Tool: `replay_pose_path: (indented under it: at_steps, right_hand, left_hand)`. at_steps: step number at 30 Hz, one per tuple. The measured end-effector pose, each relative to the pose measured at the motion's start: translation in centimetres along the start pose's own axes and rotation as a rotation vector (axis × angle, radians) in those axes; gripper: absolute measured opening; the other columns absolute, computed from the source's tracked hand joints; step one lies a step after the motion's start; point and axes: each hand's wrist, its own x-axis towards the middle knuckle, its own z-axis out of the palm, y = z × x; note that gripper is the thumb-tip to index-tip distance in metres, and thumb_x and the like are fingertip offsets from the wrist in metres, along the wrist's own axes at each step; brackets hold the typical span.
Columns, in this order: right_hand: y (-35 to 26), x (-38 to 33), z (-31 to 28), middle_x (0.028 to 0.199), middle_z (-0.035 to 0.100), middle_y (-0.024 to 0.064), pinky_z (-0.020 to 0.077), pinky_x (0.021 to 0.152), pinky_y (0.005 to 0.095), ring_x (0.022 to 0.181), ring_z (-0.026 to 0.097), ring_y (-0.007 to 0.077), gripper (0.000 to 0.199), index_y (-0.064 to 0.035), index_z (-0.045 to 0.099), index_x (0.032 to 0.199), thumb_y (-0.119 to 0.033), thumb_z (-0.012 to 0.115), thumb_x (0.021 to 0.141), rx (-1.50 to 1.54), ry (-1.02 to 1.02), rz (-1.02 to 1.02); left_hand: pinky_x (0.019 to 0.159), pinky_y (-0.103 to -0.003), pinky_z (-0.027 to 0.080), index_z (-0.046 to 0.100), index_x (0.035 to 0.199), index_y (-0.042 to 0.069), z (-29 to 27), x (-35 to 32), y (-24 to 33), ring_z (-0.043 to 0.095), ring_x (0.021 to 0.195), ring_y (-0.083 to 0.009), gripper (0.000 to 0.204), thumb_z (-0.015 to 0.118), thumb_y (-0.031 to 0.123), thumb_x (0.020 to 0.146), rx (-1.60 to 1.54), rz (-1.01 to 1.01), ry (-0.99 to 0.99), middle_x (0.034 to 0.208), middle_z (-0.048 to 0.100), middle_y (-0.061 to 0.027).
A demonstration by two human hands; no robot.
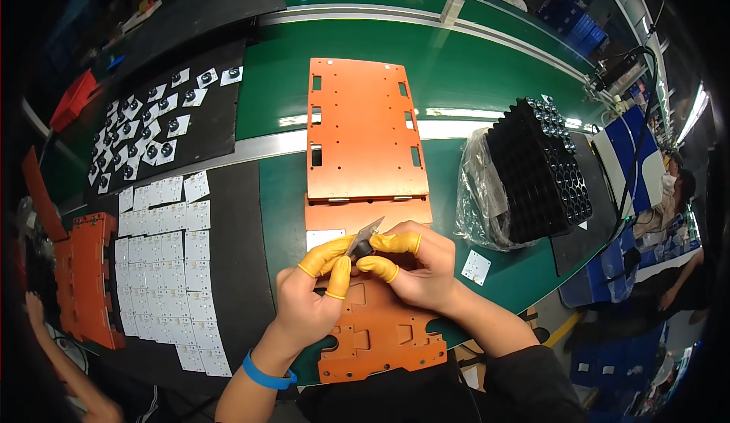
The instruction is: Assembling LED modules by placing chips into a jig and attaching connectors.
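Note:
My left hand point(308, 294) and my right hand point(414, 267) meet over the green bench, fingertips in yellow finger cots. Together they pinch a small square grey plate point(366, 234) with a small black round part point(363, 249) pressed against it. Under my hands lies an orange cut-out fixture plate point(380, 339). A larger orange plate point(363, 130) lies just beyond. A white square piece point(323, 238) rests on the plate just left of the held part. My left wrist wears a blue band.
Rows of white squares point(171, 271) cover a black mat at left; squares with black round parts point(144, 130) lie farther back. A stack of black trays point(544, 168) in plastic wrap stands right. Orange fixtures point(87, 278) sit far left, near another person's hand point(34, 309).

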Motion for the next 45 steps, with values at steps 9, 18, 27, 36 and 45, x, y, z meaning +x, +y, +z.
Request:
replay_pose_path:
  at_steps: [9,18,27,36,45]
  right_hand:
    - [0.2,0.0,-0.2,0.084,0.065,0.0128,0.0519,0.061,0.025,0.073,0.066,0.0166,0.027,0.0048,0.065,0.098,-0.005,0.079,0.077,0.089,-0.015,0.039]
    - [0.2,-0.1,-0.1,0.085,0.065,0.0126,0.05,0.059,0.0248,0.07,0.064,0.0161,0.026,0.0039,0.066,0.097,-0.004,0.079,0.076,0.039,0.016,0.011]
    - [0.4,0.4,-0.3,0.079,0.064,0.01,0.049,0.056,0.0254,0.064,0.063,0.0184,0.023,0.0014,0.07,0.091,-0.004,0.081,0.072,0.008,-0.029,-0.096]
    - [0.1,0.0,-0.2,0.079,0.065,0.0093,0.049,0.057,0.0243,0.066,0.064,0.0164,0.023,0.0,0.072,0.094,-0.005,0.08,0.073,0.044,-0.001,0.095]
    - [-0.1,0.3,-0.3,0.08,0.063,0.0065,0.049,0.057,0.0235,0.066,0.06,0.0109,0.031,0.0016,0.065,0.098,-0.006,0.081,0.073,0.16,-0.062,0.215]
  left_hand:
    - [0.075,-0.03,0.057,0.054,0.114,-0.008,-0.1,0.0,0.2,0.07,0.082,-0.0193,0.021,0.052,-0.004,0.094,-0.148,-0.047,-0.059,0.093,0.069,-0.0172]
    - [0.075,-0.029,0.055,0.053,0.116,-0.006,-0.3,0.3,0.3,0.07,0.084,-0.0213,0.021,0.05,-0.001,0.096,-0.259,-0.112,-0.105,0.091,0.069,-0.0172]
    - [0.071,-0.028,0.056,0.057,0.114,-0.007,-0.7,0.2,0.6,0.07,0.078,-0.0198,0.022,0.051,-0.003,0.093,-0.28,-0.179,-0.107,0.087,0.069,-0.0148]
    - [0.071,-0.028,0.056,0.059,0.116,-0.006,-0.6,-0.1,-0.3,0.07,0.076,-0.018,0.025,0.053,-0.005,0.091,-0.114,-0.048,-0.095,0.083,0.069,-0.0136]
    - [0.07,-0.027,0.056,0.059,0.114,-0.006,-0.4,0.2,0.3,0.07,0.077,-0.017,0.024,0.057,-0.004,0.09,-0.157,-0.054,-0.077,0.083,0.07,-0.0129]
